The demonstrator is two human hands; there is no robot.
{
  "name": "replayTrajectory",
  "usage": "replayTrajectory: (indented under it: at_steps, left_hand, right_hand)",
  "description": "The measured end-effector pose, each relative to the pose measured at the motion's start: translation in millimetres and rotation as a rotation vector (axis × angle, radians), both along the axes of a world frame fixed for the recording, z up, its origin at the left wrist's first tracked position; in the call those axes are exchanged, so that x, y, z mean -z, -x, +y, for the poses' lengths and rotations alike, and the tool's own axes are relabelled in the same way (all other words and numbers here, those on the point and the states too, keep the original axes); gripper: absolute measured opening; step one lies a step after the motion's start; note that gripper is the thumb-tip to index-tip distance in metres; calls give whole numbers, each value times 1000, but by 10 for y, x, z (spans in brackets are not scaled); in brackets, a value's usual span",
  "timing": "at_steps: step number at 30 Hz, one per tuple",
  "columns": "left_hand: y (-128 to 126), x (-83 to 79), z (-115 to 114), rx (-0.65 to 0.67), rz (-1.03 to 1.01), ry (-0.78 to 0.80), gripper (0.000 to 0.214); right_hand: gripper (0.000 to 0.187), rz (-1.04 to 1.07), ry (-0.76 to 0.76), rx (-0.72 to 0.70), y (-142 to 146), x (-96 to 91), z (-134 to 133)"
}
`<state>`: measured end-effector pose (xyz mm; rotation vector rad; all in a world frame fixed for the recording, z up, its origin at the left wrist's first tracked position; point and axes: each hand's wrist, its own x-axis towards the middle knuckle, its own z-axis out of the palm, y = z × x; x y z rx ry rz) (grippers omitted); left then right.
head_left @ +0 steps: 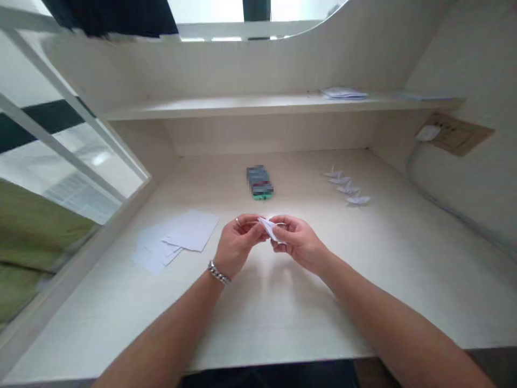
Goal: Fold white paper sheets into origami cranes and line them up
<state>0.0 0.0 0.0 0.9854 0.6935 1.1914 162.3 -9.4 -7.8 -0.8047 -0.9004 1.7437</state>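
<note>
A pale desk (258,323) fills a white nook, and 1 shelf (242,106) runs behind and above the dark device (259,180), whose surface is pixelated and whose near end is green. On the person's side of the device, the left hand (238,242) wears 1 ring (238,221) and, at the wrist, 1 chain bracelet (218,273); its thumb and fingers pinch 1 small folded paper (270,228). The right hand (301,242) pinches the same paper from the other side, so both grips are narrow. Left of the device and nearer the person, white sheets (196,229) lie overlapping. Right of the device sits a row of folded paper pieces (347,188); much farther right, a white plug (428,133) is in a wall socket (460,134).
</note>
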Motion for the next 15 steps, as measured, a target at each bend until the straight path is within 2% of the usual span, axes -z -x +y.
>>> replayTrajectory:
  at_steps: [6,12,14,15]
  left_hand:
    - [-8,-33,-11,-40,45,54,25]
    - [39,-46,7,-74,189,46,21]
    - [42,-40,12,-86,219,27,23]
    - [38,-37,13,-96,228,18,24]
  right_hand:
    - [39,-21,-30,22,11,20,-22]
    - [39,-249,-191,66,19,111,20]
    - [38,-352,-261,155,20,118,24]
    - [37,-432,-303,246,17,112,21]
